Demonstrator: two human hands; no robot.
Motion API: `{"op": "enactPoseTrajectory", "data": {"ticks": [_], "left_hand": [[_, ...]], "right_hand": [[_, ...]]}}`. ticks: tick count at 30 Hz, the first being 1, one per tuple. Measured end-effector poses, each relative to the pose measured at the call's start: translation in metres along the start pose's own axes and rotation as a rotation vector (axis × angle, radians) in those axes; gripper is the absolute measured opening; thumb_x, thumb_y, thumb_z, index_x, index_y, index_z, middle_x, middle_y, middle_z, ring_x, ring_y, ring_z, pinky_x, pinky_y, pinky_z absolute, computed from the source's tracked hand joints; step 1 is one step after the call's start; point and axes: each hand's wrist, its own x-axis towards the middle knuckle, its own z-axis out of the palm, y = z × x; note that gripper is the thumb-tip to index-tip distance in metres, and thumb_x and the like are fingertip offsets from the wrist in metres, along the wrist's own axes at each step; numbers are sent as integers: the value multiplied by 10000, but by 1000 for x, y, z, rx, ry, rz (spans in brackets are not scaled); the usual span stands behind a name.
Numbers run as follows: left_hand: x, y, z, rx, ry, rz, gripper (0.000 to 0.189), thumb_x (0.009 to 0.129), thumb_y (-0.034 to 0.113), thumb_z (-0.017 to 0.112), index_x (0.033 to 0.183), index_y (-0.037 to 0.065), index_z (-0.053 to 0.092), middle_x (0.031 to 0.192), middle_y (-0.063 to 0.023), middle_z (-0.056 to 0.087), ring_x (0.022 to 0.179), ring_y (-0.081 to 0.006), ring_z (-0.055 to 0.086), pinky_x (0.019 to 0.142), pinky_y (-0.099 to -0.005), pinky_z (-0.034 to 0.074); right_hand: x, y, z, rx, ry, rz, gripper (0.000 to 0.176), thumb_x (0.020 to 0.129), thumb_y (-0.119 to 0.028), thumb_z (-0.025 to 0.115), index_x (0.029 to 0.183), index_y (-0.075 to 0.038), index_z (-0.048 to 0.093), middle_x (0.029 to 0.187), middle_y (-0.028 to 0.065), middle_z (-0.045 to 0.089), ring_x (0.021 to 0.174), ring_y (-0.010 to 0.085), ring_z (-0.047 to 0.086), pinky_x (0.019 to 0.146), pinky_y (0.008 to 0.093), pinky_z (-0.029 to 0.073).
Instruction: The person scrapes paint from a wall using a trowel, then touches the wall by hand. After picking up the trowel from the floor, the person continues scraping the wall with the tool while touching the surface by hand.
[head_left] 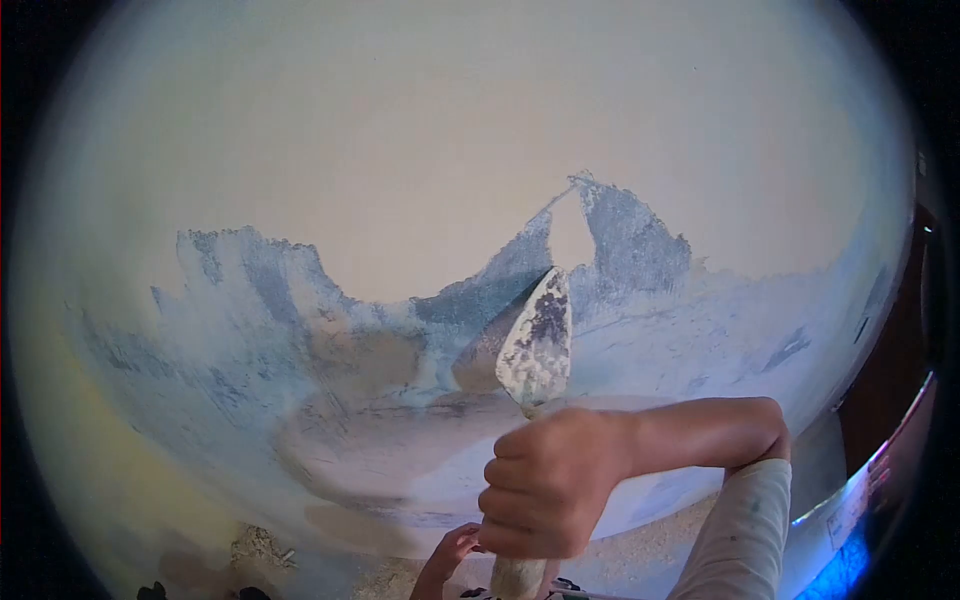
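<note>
The wall (400,130) fills most of the view, pale above, and a grey-blue patch (640,245) with ragged upper edge runs across from about 9 to 3 o'clock. For good work here, I think, one should follow this edge in short, even strokes and not let a blade corner dig in.

The right arm (700,435) is bent sharply: its elbow is at 4 o'clock, and the forearm comes in almost level toward 9. At 5 o'clock the right hand (550,485) makes a fist, knuckles toward 9, with fingers wrapped firmly around the handle of the trowel (540,340).

This trowel stands near the centre, toward 4 o'clock, its blade pointing to 12. Its shadow meets the tip, so it seems to touch the wall. A low blade angle and a steady wrist would probably serve best.

Just above the tip is a pale strip (572,235) inside the patch. The left hand (458,545), at 6 o'clock, is partly hidden; whether its fingers hold anything, I cannot tell.
</note>
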Motion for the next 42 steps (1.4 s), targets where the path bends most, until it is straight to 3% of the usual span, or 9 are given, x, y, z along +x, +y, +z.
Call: {"op": "enactPoseTrajectory", "data": {"ticks": [4,8,12,16,22,24,25,39,42], "left_hand": [[3,-4,0,-140,-14,-48,246,1043,163,579,1232,16,633,1156,-45,651,1009,-144,621,899,-352,548],[-1,-13,-3,-91,-64,35,248,1045,176,576,1232,23,634,1152,-47,649,1018,-148,622,892,-360,551],[-1,0,-7,-102,-6,-63,230,1051,180,559,1207,30,638,1099,-70,678,1033,-179,657,891,-362,548],[-6,20,-2,-111,-20,-13,217,1053,188,554,1170,27,642,1040,-87,697,1006,-199,680,890,-357,548],[1,32,6,-109,-51,-32,225,1056,196,549,1172,26,639,1053,-71,689,1009,-189,666,913,-358,530],[3,24,6,-111,-67,-30,228,1056,197,550,1181,28,639,1061,-65,687,1011,-184,660,920,-358,524],[6,25,7,-89,-57,-30,233,1056,199,550,1194,34,637,1080,-57,681,1029,-173,649,929,-355,515],[8,-21,0,-109,-2,48,267,1040,170,571,1281,67,617,1220,-31,641,1147,-153,594,988,-354,480],[16,-8,1,-124,-143,89,294,1036,164,581,1311,62,604,1246,-37,637,1180,-162,586,1004,-366,483]], "right_hand": [[17,-29,10,161,95,-10,343,771,-378,686,596,-140,512,556,-37,486,467,130,513,426,298,369],[6,1,1,84,-18,65,224,759,-219,661,647,-88,518,614,-53,400,507,95,446,440,268,291],[13,-31,20,147,161,-10,278,765,-284,696,602,-135,528,558,-40,488,459,128,511,408,288,356],[10,3,-9,29,31,-15,283,772,-258,701,586,-119,537,545,-30,494,453,123,509,410,285,354],[13,-9,-2,121,107,-29,384,824,-314,697,561,-119,495,533,-37,463,425,123,474,405,286,339],[1,3,-3,117,-65,-29,311,882,-306,685,718,-49,628,615,28,578,473,132,524,423,266,386],[13,-11,0,36,16,32,273,765,-224,652,600,-98,473,596,-52,391,496,105,445,438,274,288],[1,-3,9,5,20,35,235,761,-174,663,602,-79,517,575,-35,443,480,104,458,456,279,330],[11,-19,8,119,10,5,235,755,-157,684,603,-80,521,572,-35,432,480,104,453,437,278,307]]}}
